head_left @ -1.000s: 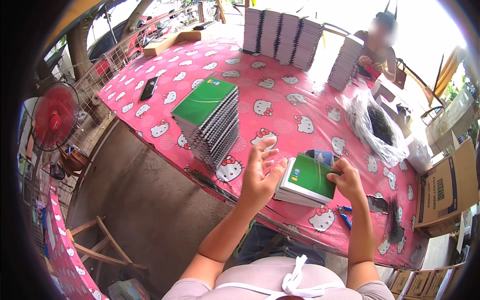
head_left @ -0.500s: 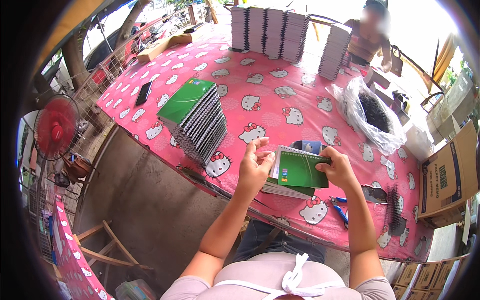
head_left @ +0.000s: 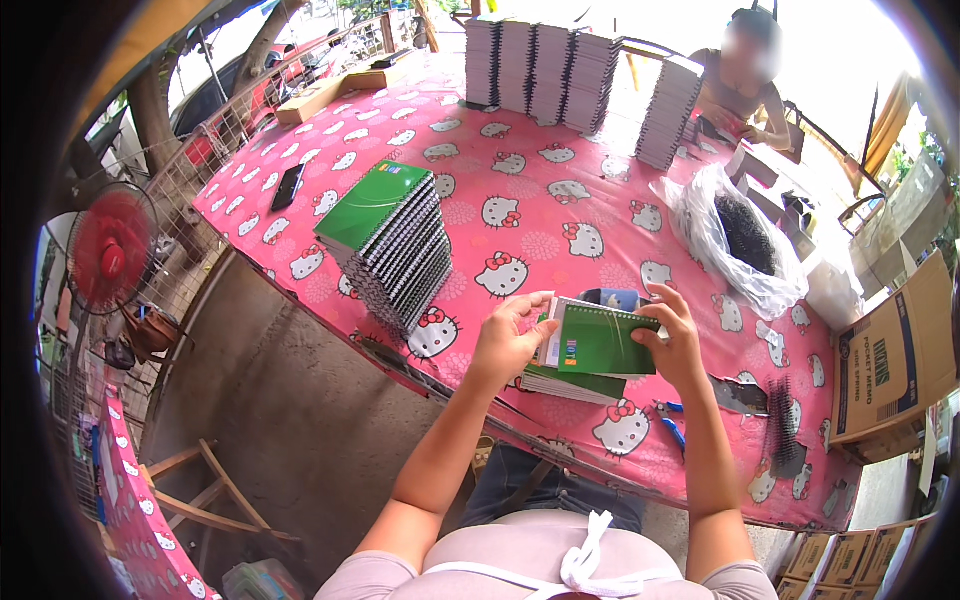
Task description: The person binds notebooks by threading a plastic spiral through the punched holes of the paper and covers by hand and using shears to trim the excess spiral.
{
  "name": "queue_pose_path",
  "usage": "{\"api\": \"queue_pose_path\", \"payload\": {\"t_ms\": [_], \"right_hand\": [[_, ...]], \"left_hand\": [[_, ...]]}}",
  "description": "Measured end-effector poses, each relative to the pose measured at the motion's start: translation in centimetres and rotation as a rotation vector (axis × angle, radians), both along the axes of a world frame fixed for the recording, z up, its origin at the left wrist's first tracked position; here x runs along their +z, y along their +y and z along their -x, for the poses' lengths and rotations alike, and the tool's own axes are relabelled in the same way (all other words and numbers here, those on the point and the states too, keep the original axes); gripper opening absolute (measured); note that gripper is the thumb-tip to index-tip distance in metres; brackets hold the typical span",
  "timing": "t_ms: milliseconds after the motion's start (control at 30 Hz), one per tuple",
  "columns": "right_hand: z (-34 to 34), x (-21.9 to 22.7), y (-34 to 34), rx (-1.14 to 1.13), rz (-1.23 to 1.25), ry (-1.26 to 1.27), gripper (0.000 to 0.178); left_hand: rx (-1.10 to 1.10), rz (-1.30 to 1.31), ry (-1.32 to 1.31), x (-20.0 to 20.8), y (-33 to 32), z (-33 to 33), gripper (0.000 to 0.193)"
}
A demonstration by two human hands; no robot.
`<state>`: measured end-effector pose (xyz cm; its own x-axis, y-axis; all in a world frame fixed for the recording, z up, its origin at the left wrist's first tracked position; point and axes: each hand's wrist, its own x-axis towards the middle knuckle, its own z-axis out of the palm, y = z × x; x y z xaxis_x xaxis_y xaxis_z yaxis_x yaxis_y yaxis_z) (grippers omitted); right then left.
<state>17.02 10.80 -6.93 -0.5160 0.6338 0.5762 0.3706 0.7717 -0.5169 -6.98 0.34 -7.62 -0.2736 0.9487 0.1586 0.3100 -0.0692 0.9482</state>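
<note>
A small green spiral notebook (head_left: 605, 340) is held between my hands, its wire binding along the far edge. My left hand (head_left: 512, 342) pinches its left edge, where white pages show beside the cover. At the right edge, my right hand (head_left: 674, 332) grips it with the thumb on the cover and the forefinger raised. Below it on the table lie more green notebooks (head_left: 572, 388), partly hidden. A blue item (head_left: 612, 298) shows just beyond the binding; its kind is hidden. Blue-handled pliers (head_left: 675, 430) lie near my right forearm.
A tall stack of green notebooks (head_left: 385, 240) stands left on the pink tablecloth (head_left: 540, 225). White spiral-bound stacks (head_left: 540, 70) line the far edge. A plastic bag of black binding wires (head_left: 745, 235), loose black wires (head_left: 782, 425) and a carton (head_left: 890, 350) sit right. Another person (head_left: 745, 80) sits beyond.
My left hand has closed from spread fingers onto the notebook's left edge. My right forefinger has lifted. The other person's hands have come together over the far table edge.
</note>
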Motion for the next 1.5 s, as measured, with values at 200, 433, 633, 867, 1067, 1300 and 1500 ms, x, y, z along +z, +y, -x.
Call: {"api": "queue_pose_path", "payload": {"t_ms": [200,433,633,867,1067,1300,1500], "right_hand": [[-0.3,0.3,-0.6,-0.01,0.175,0.109,0.033],[-0.5,-0.2,-0.9,0.019,0.553,0.269,0.025],[-0.4,0.3,-1.2,0.084,0.652,0.408,0.023],[-0.4,0.3,-2.0,0.05,0.695,0.472,0.024],[-0.7,-0.5,-1.9,0.025,0.694,0.508,0.023],[-1.2,-1.0,-1.7,0.111,0.75,0.621,0.023],[-1.3,-0.6,-2.1,0.174,0.779,0.681,0.023]], "left_hand": [[0.039,-0.115,0.29,0.5,-0.4,0.2,0.036],[-0.111,0.029,-0.512,2.2,-0.3,-0.8,0.028],[-0.083,-0.005,-0.702,2.1,0.2,-1.9,0.027],[-0.003,-0.036,-0.744,1.4,0.7,-2.2,0.014],[-0.028,-0.102,-0.805,0.5,1.3,-2.2,0.017],[-0.167,0.122,-0.833,1.3,0.1,-0.2,0.026],[-0.04,0.03,-0.651,2.2,-0.1,-1.8,0.026]]}}
